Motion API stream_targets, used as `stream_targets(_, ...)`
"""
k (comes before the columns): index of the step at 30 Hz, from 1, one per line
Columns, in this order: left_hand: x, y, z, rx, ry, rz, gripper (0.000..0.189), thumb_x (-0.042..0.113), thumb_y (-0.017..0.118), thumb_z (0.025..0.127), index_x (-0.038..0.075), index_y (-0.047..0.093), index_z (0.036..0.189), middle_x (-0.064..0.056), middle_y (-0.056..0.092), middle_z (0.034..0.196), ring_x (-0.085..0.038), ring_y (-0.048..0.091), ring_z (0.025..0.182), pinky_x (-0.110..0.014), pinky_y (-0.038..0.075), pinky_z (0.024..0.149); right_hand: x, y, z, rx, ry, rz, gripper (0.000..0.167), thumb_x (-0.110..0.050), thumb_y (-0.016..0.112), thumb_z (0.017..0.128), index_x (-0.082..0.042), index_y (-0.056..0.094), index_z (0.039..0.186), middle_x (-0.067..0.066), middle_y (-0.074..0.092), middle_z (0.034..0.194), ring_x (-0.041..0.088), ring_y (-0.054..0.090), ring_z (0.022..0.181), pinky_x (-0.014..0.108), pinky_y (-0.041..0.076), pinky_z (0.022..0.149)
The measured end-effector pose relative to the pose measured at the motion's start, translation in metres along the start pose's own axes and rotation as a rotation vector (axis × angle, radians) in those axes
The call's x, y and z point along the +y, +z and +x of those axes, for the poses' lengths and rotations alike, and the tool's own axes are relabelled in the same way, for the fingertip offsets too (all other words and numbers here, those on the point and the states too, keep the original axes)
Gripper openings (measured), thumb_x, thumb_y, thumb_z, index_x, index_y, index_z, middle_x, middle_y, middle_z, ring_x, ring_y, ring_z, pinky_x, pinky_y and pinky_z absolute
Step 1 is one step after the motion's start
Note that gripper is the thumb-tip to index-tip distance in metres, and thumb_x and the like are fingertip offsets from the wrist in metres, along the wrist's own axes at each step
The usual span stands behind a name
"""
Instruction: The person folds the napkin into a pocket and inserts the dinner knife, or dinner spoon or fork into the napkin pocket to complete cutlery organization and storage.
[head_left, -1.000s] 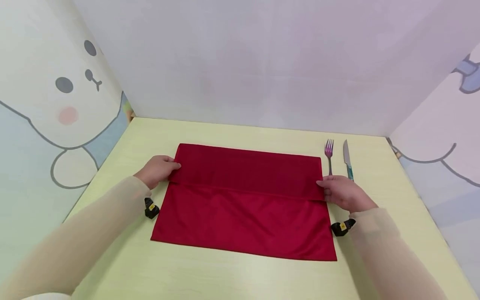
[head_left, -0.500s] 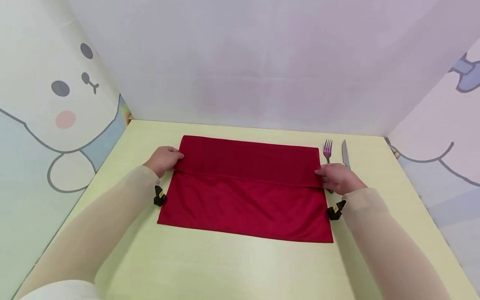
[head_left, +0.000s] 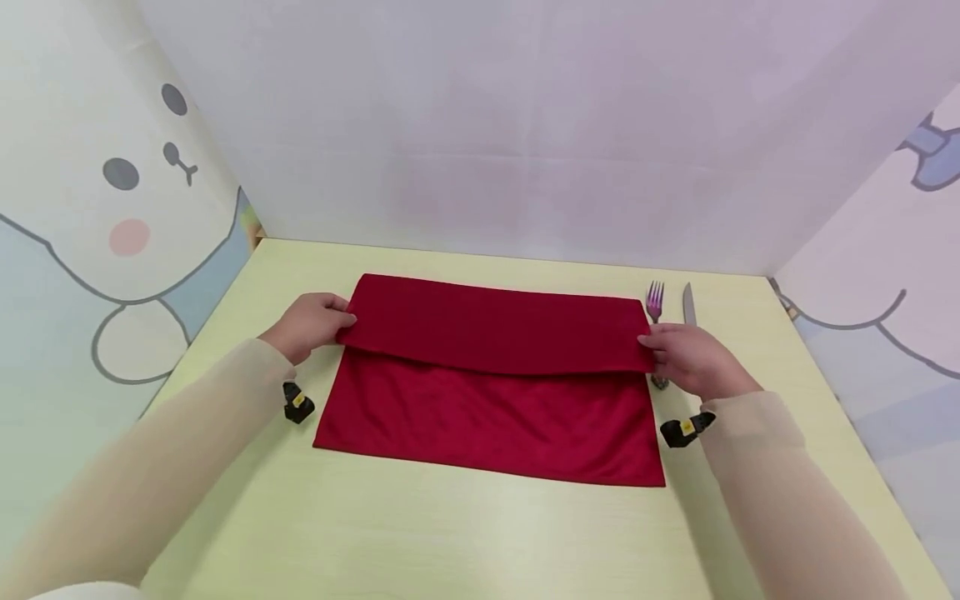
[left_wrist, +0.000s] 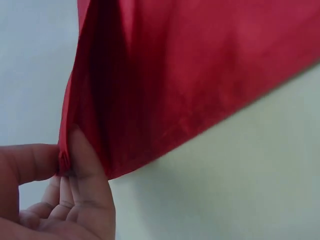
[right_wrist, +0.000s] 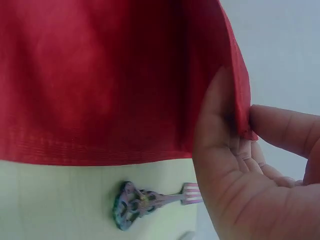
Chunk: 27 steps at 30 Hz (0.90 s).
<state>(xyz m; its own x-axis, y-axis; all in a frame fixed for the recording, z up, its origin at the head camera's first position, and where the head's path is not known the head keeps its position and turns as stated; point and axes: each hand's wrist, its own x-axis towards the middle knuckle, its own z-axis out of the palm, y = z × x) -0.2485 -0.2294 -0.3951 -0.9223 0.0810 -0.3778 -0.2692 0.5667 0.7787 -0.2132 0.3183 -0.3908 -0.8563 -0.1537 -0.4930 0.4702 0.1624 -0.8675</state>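
Observation:
A red cloth napkin (head_left: 491, 425) lies on the table, its far part folded over as a darker flap (head_left: 495, 325). My left hand (head_left: 309, 323) pinches the flap's left edge between thumb and fingers; in the left wrist view the layered edge (left_wrist: 65, 160) shows in that grip. The right hand (head_left: 693, 357) pinches the opposite edge (right_wrist: 243, 120) in the same manner. Between the hands, the flap's near border sags and stands slightly off the layer below. A fork (head_left: 655, 302) lies beside the napkin, its middle hidden behind the right hand.
A table knife (head_left: 689, 305) lies right of the fork, its lower part covered by the right hand. The pale table (head_left: 465, 542) meets a white back wall (head_left: 480, 167), with printed cloth panels at both sides. Each wrist carries a small black camera (head_left: 297, 402).
The napkin slid away from me over the first half second. Since then its near border has stayed put, while the flap's edge has lifted and now sags between the hands.

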Motion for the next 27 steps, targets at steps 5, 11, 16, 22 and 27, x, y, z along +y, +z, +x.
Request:
stream_targets(5, -0.008, -0.005, -0.024, -0.044, 0.010, 0.018, 0.041, 0.023, 0.054, 0.107, -0.004, 0.054, 0.138, -0.019, 0.062, 0.128, -0.025, 0.064, 0.105, -0.038, 0.053, 0.096, 0.007, 0.001, -0.021, -0.018, 0.008, 0.060, 0.019, -0.012, 0.053, 0.109, 0.000, 0.056, 0.122, -0.001, 0.067, 0.107, 0.013, 0.068, 0.096, 0.029, 0.057, 0.085)
stream_targets(11, -0.024, -0.004, -0.055, -0.089, 0.030, -0.017, 0.041, 0.024, 0.055, 0.107, -0.005, 0.055, 0.136, -0.015, 0.065, 0.124, -0.021, 0.068, 0.101, -0.034, 0.053, 0.094, 0.030, 0.001, -0.042, -0.040, -0.013, 0.095, 0.014, -0.012, 0.052, 0.109, -0.004, 0.064, 0.113, 0.002, 0.070, 0.106, 0.017, 0.071, 0.096, 0.031, 0.058, 0.089)
stream_targets(16, -0.038, -0.004, -0.075, -0.093, 0.032, -0.049, 0.037, 0.021, 0.055, 0.107, -0.005, 0.056, 0.132, -0.014, 0.066, 0.118, -0.022, 0.068, 0.100, -0.029, 0.056, 0.088, 0.045, 0.005, -0.057, -0.032, -0.033, 0.086, 0.017, -0.015, 0.055, 0.108, -0.002, 0.061, 0.118, 0.003, 0.068, 0.110, 0.019, 0.071, 0.099, 0.033, 0.058, 0.090)
stream_targets(22, -0.053, 0.001, -0.086, -0.102, 0.029, -0.082, 0.033, 0.019, 0.058, 0.105, -0.005, 0.058, 0.128, -0.013, 0.068, 0.113, -0.024, 0.067, 0.098, -0.029, 0.057, 0.085, 0.061, 0.010, -0.068, -0.032, -0.020, 0.099, 0.017, -0.015, 0.056, 0.108, -0.001, 0.060, 0.117, 0.005, 0.069, 0.110, 0.019, 0.071, 0.099, 0.033, 0.059, 0.089)
stream_targets(27, -0.063, 0.007, -0.091, -0.100, 0.007, -0.055, 0.032, 0.020, 0.060, 0.104, -0.003, 0.061, 0.126, -0.010, 0.069, 0.108, -0.022, 0.066, 0.097, -0.029, 0.056, 0.083, 0.074, 0.012, -0.068, -0.042, -0.011, 0.088, 0.015, -0.013, 0.056, 0.108, -0.002, 0.064, 0.114, 0.004, 0.070, 0.105, 0.018, 0.071, 0.093, 0.033, 0.060, 0.085)
